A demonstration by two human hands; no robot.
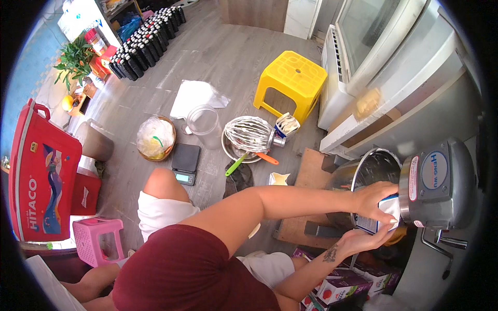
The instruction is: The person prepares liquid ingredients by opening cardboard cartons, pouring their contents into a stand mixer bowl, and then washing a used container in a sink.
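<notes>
A white and blue carton (367, 224) is gripped between both of my hands, tilted at the mouth of a steel mixer bowl (353, 171). My left hand (373, 200) wraps its upper side. My right hand (360, 240) supports it from below, with the fingertips near its end. White residue coats the bowl's inner wall. Above the bowl sits the grey head of a stand mixer (435, 182), very close to the carton and hands. My hands hide much of the carton, and its opening cannot be made out.
A balloon whisk (249, 134) coated in white cream rests on a steel bowl (226, 149), with a green-handled spatula (236, 164) and an orange handle (267, 158). Nearby are a digital scale (186, 163), a clear plastic container (204, 122), a yellow stool (293, 76) and several boxes (342, 285).
</notes>
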